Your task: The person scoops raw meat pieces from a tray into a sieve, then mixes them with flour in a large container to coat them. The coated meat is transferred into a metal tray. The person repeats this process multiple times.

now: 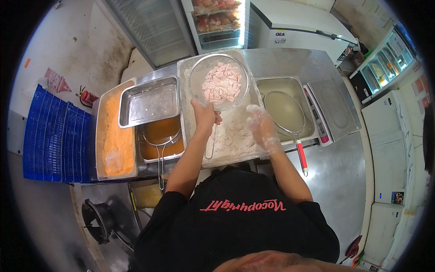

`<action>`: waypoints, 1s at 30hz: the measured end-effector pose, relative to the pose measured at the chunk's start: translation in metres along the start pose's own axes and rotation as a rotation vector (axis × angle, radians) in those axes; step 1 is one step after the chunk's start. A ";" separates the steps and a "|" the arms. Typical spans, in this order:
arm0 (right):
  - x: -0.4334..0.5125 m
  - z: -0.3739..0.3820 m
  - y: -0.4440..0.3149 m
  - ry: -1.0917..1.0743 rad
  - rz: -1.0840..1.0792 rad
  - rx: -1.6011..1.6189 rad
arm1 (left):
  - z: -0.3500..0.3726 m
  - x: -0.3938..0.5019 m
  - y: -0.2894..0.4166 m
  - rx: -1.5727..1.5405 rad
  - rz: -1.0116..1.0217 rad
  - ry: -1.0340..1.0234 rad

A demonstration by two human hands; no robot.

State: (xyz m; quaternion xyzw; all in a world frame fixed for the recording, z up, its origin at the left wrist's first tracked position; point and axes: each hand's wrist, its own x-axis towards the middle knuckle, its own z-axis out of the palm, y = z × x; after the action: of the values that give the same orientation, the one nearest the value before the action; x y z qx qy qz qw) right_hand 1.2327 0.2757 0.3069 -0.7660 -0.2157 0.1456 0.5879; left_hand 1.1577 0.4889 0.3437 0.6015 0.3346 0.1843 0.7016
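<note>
My left hand (206,114) grips a round wire-mesh strainer (196,86) where its handle meets the rim. Pale pink pieces of raw meat (222,82), dusted white, lie in the strainer. Beneath it is a large tub (181,78) holding white flour (234,132). Over the tub's right side, my right hand (260,125) wears a clear plastic glove coated with flour; its fingers are partly bent and no object shows in them. To its right, another strainer with a red handle (301,154) rests in a steel pan (311,131) of cloudy liquid.
An empty steel tray (149,102) overlaps a pan of brown liquid (163,132) with a strainer in it. Farther left are a tub of orange crumbs (119,142) and blue plastic crates (56,136). A digital scale (317,117) sits right; an open upright fridge (219,34) stands behind.
</note>
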 end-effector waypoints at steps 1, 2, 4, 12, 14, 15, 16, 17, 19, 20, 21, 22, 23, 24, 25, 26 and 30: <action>0.010 -0.009 -0.019 -0.027 0.163 -0.010 | -0.002 -0.005 0.000 -0.022 0.003 -0.001; 0.025 -0.014 -0.021 -0.026 0.128 -0.069 | -0.003 -0.008 0.001 -0.043 0.009 -0.007; 0.051 -0.018 -0.030 -0.027 0.044 -0.161 | -0.007 -0.018 0.005 -0.064 0.028 -0.019; 0.097 0.028 -0.042 0.108 -0.371 -0.507 | -0.016 -0.072 0.014 0.006 0.107 -0.060; 0.094 0.038 -0.043 0.102 -0.379 -0.476 | -0.023 -0.083 0.013 0.002 0.099 -0.111; 0.098 0.037 -0.045 0.029 -0.315 -0.435 | -0.025 -0.088 0.013 -0.001 0.095 -0.137; 0.098 0.037 -0.051 -0.042 -0.246 -0.396 | -0.028 -0.093 0.015 0.043 0.076 -0.142; 0.103 0.036 -0.050 -0.059 -0.213 -0.391 | -0.029 -0.096 0.019 0.091 0.059 -0.155; 0.113 0.037 -0.051 -0.094 -0.151 -0.377 | -0.031 -0.099 0.019 0.150 0.009 -0.177; 0.107 0.039 -0.066 -0.195 -0.105 -0.330 | -0.034 -0.100 0.016 0.158 -0.025 -0.179; 0.097 0.039 -0.094 -0.293 -0.056 -0.283 | -0.036 -0.103 0.014 0.166 -0.060 -0.183; 0.092 0.040 -0.109 -0.381 -0.009 -0.235 | -0.035 -0.103 0.012 0.166 -0.056 -0.188; 0.091 0.044 -0.110 -0.434 -0.105 -0.348 | -0.035 -0.104 0.010 0.164 -0.053 -0.194; 0.092 0.047 -0.110 -0.486 -0.202 -0.461 | -0.035 -0.105 0.009 0.163 -0.050 -0.200; 0.093 0.049 -0.109 -0.536 -0.298 -0.573 | -0.035 -0.105 0.007 0.161 -0.051 -0.207; 0.097 0.053 -0.095 -0.594 -0.306 -0.596 | -0.034 -0.103 0.007 0.161 -0.051 -0.225; 0.077 0.068 -0.085 -0.633 -0.549 -0.787 | -0.041 -0.098 -0.007 0.122 -0.057 -0.178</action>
State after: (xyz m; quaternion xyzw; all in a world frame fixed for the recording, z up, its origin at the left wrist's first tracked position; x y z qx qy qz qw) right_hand 1.2532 0.3899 0.3730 -0.7620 -0.6101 0.1188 0.1815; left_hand 1.0592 0.4524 0.3589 0.6474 0.2985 0.0897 0.6955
